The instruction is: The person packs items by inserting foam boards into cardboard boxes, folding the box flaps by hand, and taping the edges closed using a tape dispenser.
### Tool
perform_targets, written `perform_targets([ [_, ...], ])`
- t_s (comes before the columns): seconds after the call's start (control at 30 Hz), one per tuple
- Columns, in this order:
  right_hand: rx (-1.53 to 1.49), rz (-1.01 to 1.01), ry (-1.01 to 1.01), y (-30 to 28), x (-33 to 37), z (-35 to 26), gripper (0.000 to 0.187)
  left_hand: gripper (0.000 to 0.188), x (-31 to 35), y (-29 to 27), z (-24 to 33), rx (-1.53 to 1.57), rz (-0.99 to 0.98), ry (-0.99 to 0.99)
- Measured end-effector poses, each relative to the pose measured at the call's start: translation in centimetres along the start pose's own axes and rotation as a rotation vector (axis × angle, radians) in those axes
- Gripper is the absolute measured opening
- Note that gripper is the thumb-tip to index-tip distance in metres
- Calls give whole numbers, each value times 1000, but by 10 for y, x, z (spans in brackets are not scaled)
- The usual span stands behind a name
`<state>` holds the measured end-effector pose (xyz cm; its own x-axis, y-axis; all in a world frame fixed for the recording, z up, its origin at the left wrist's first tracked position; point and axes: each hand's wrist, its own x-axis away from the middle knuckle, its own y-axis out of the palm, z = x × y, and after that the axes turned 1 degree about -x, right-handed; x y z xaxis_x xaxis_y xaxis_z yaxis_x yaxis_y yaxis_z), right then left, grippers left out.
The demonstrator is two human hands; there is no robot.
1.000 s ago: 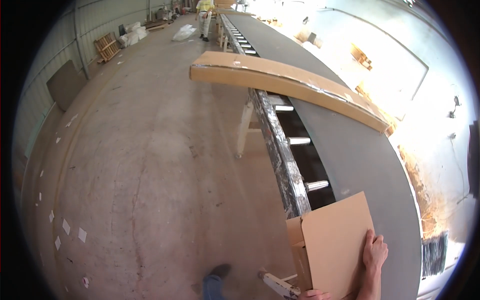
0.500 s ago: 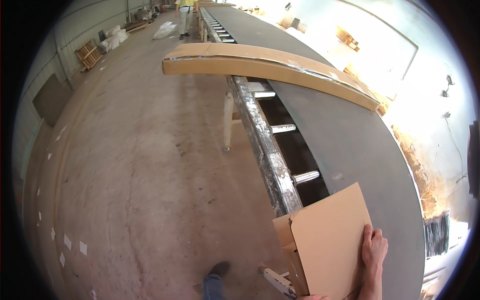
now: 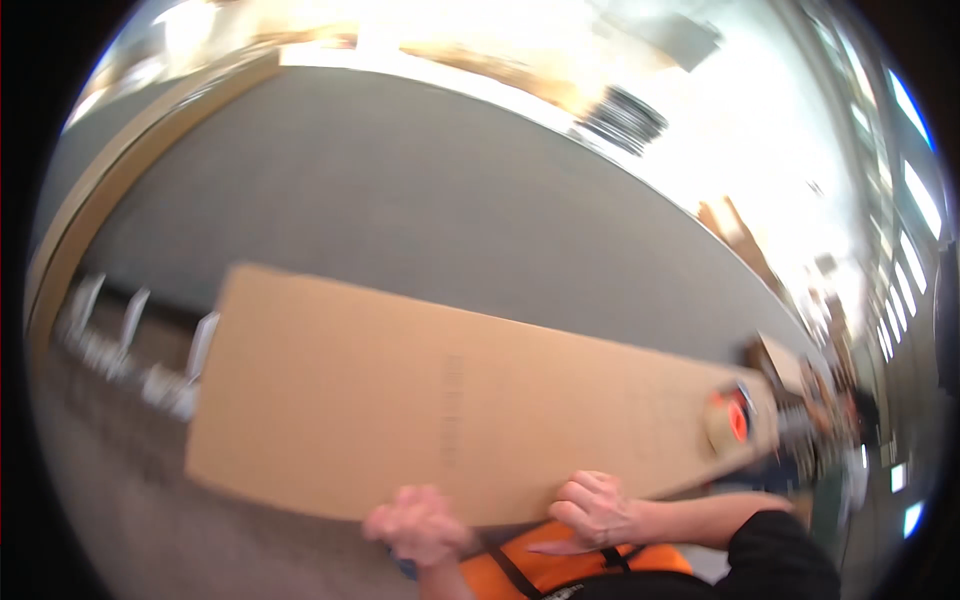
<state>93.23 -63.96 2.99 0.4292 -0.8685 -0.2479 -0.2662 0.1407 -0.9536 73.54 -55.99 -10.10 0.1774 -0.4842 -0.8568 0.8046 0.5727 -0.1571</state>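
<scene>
A long, flat brown cardboard box (image 3: pixel 400 390) lies lengthwise in front of me, over the near side of the grey conveyor belt. My right hand (image 3: pixel 595 510) is at the box's near edge, its fingers curled over the top and the thumb low beside it. Further left along that edge is my left hand (image 3: pixel 420 525), smeared by motion, so its finger positions and any hold are unclear. On the right end of the box sits a tape dispenser (image 3: pixel 730 418) with a tan roll and an orange-red core.
The grey belt (image 3: pixel 400 170) stretches behind the box. Another long carton (image 3: pixel 130 155) crosses it at the left. Metal rollers (image 3: pixel 132 315) show at the belt's near left side. Beyond the far edge is a dark stack (image 3: pixel 622 120). More cartons (image 3: pixel 782 362) stand at the right.
My view has swung to the right, and the long carton across the belt now sits at the left. Both hands are now along the cardboard's near long edge; the tape dispenser has come into view.
</scene>
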Motion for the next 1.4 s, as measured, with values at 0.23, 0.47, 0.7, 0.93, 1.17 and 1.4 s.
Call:
perform_targets([
  [0.23,192,-448,456,-46,122,43,23,29,-12,13,-28,7,-72,67],
  [0.47,135,-418,541,-23,115,29,41,24,-13,-18,-55,-26,-173,97],
  [0.7,-29,-205,752,-32,103,19,23,18,-136,-24,29,-153,-809,278],
  [0.93,-34,8,713,-14,95,14,24,82,-85,71,158,412,-1571,718],
  [1.17,58,213,772,-24,149,14,11,93,-46,81,149,238,-1372,997],
  [1.4,364,-6,786,-63,273,63,12,91,-51,76,159,190,-1425,1055],
])
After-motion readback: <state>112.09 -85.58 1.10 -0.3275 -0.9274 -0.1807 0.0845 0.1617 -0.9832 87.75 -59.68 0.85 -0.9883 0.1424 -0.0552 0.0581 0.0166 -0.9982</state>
